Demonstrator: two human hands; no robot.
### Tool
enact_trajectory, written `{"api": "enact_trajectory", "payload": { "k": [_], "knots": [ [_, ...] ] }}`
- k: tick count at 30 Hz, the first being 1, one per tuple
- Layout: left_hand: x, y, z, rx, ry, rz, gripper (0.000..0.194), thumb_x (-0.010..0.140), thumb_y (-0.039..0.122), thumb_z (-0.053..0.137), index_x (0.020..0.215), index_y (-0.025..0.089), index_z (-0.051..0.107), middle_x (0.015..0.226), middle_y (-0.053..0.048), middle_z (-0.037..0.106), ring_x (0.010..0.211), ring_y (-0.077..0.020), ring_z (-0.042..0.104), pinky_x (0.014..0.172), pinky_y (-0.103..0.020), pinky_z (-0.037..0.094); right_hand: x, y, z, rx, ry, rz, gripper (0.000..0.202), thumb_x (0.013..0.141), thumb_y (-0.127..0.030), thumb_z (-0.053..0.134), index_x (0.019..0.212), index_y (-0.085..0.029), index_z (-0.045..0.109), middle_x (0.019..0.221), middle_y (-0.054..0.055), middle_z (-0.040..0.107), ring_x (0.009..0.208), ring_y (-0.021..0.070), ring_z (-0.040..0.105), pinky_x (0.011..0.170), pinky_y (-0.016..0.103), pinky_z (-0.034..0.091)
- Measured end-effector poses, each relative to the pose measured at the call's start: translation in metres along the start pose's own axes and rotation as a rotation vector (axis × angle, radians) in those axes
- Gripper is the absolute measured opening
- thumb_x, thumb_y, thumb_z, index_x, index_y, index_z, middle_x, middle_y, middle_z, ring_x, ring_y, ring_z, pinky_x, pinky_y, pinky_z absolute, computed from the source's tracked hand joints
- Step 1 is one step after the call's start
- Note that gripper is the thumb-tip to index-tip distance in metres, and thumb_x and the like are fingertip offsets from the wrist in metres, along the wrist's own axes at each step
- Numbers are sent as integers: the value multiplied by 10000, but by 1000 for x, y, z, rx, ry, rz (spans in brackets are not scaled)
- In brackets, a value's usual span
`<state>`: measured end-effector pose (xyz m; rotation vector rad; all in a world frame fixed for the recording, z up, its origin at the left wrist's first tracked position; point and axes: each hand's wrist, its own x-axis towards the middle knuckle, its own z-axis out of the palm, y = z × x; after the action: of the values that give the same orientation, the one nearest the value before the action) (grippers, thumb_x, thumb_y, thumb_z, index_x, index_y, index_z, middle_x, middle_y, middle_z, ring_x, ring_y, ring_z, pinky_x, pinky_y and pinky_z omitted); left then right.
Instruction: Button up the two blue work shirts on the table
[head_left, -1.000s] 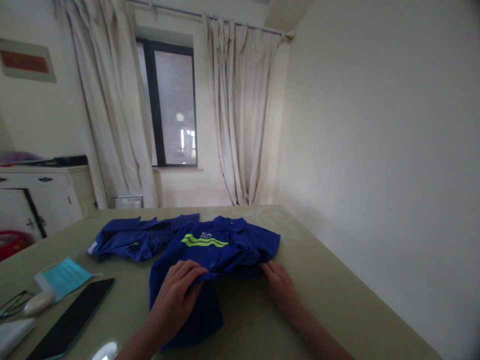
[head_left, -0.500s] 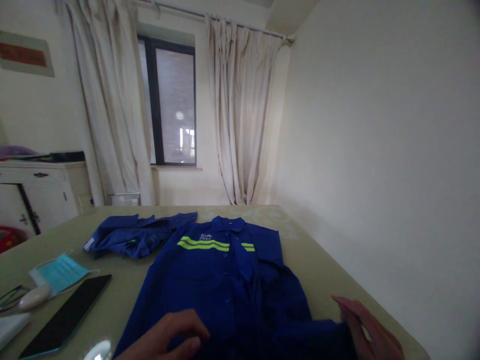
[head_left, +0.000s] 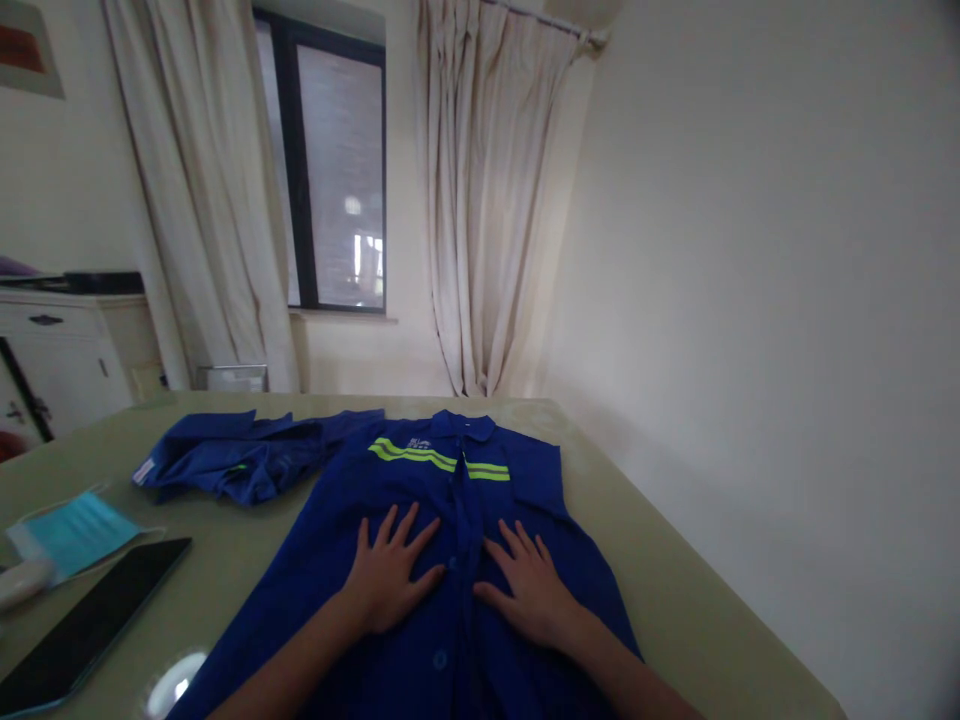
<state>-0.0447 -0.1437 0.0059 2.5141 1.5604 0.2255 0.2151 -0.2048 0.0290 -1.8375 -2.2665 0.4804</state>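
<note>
A dark blue work jacket [head_left: 409, 495] with yellow-green reflective stripes lies front up on the table, its collar at the far end. My left hand [head_left: 390, 575] rests flat on its left front panel with fingers spread, beside the button placket. On the other side of the placket, my right hand [head_left: 529, 585] lies on the right front panel, fingers also spread. Neither hand grips the cloth. The jacket's lower part runs under my forearms and out of the picture.
A crumpled blue garment [head_left: 255, 455] lies at the far left of the table [head_left: 667, 560]. Nearer on the left are a light blue face mask [head_left: 82, 530], a black tablet-like slab [head_left: 90, 630] and a partly visible pale mouse [head_left: 26, 582]. A wall borders the right side.
Both hands have moved inward and forward onto the jacket's front and spread flat. The right front panel, folded and bunched before, now lies flatter. The view has tilted down slightly.
</note>
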Motion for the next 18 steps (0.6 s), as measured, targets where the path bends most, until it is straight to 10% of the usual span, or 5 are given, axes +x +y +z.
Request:
{"api": "enact_trajectory", "payload": {
  "k": [14,18],
  "knots": [
    [135,-47,1,46,88,-128,742,910,776,377,1547,397,384,1677,-96,292,1531,-470,182,1133,-797,76,172,53,-6,-102,125,-64,707,952,-730,439,1543,-343,413,1667,84,294,1545,323,193,1217,562,107],
    [141,-48,-5,86,197,-107,506,1004,490,435,1436,260,563,1553,-133,500,1456,-395,388,1166,-688,248,191,61,-4,-119,137,-64,690,959,-724,424,1540,-352,418,1661,69,310,1541,310,206,1213,549,113]
  ]
}}
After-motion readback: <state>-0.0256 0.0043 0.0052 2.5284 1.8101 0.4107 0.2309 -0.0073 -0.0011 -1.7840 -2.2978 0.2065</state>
